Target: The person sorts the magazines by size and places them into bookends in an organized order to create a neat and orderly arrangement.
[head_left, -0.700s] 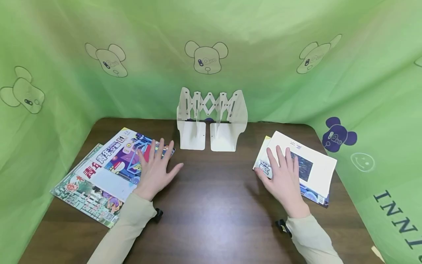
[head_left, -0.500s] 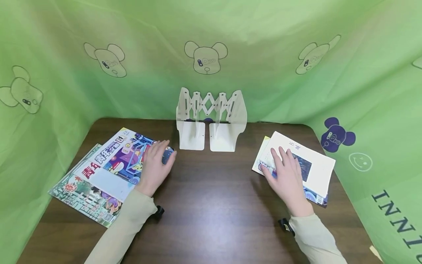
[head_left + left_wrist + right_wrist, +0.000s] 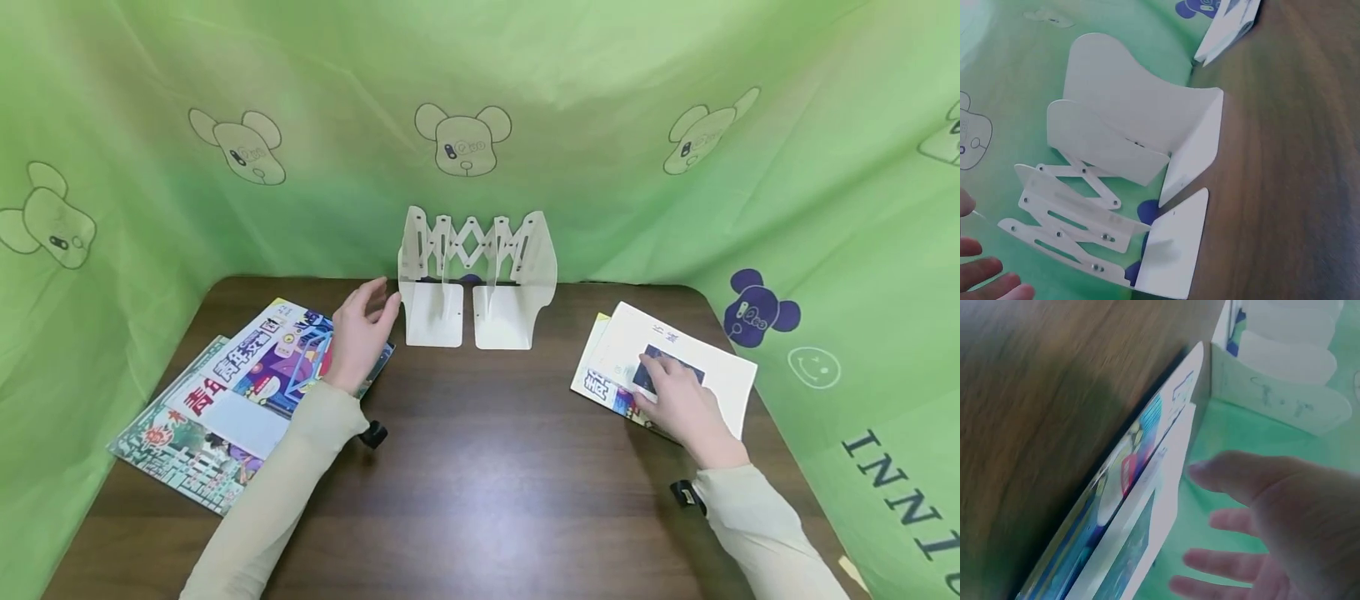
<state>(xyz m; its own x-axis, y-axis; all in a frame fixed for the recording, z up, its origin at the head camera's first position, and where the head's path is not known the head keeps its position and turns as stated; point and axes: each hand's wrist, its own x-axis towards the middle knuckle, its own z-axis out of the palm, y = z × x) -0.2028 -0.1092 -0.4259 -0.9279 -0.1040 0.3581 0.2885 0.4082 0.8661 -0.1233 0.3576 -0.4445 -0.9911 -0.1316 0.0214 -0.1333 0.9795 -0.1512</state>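
A white expandable bookend (image 3: 506,321) with crisscross links stands at the table's back middle. My left hand (image 3: 360,337), its fingers loosely bent, hovers just left of it above the magazines' corner. In the left wrist view its fingers (image 3: 985,275) show at the lower left beside the bookend's panels (image 3: 1116,87). On the left, a colourful magazine (image 3: 281,362) overlaps a green one (image 3: 180,458). My right hand (image 3: 693,412) is over a white book (image 3: 723,375) with a dark cover picture, which rests on another magazine (image 3: 600,385). Its fingers (image 3: 1229,562) hold nothing.
The dark wooden table (image 3: 487,467) reaches back to a green curtain (image 3: 337,200) with bear drawings, which also hangs along both sides. A black wrist strap (image 3: 686,496) sits at the right sleeve.
My left hand has moved up and away from the magazine towards the bookend's left side. My right hand has shifted right over the white book, its fingers more bent.
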